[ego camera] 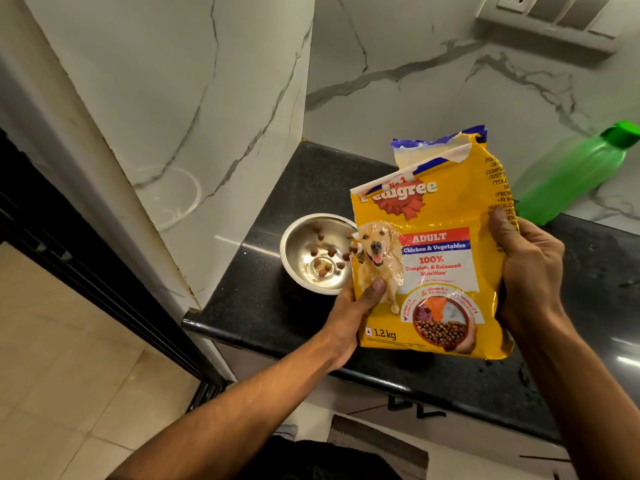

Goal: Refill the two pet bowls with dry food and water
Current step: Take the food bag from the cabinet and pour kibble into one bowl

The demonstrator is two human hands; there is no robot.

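Observation:
A yellow bag of dry dog food (440, 258) stands upright over the black counter (263, 306), its top torn open. My left hand (353, 306) grips the bag's lower left edge, thumb on the front. My right hand (526, 271) holds its right side. Just left of the bag sits a steel bowl (311, 254) with several brown kibble pieces in it; the bag hides the bowl's right rim. A green water bottle (571, 174) with a green cap stands at the back right. A second bowl is not in view.
White marble walls close the counter's left side and back. A socket panel (554, 12) is mounted high on the back wall. The counter's front edge drops to cabinet fronts (450, 434) and a beige tiled floor (69, 358) at left.

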